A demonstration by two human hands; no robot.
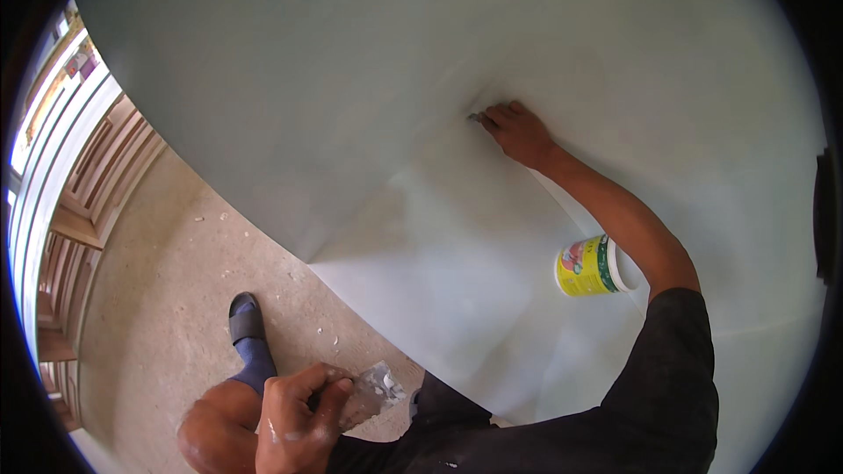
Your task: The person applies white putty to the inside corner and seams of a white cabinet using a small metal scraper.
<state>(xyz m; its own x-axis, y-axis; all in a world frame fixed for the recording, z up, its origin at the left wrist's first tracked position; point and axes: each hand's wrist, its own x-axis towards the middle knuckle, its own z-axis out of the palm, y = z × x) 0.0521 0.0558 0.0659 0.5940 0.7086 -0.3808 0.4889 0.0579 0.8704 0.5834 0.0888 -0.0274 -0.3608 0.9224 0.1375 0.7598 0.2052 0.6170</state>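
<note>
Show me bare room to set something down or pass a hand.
The pale surface has room left of the tub, between the right hand and the surface's lower-left edge; slope unclear. The floor has room between the sandal and wooden frames. Crowded: around tub and right forearm, and by the knee, where the left hand holds a smeared clear piece.

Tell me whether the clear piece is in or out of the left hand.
In: the left hand pinches one end, and the clear piece sticks out past the thumb.

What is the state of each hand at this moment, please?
Left hand: closed, holding a translucent, white-smeared flat piece.
Right hand: closed, holding a small dark object at the pale smooth panel.
</note>
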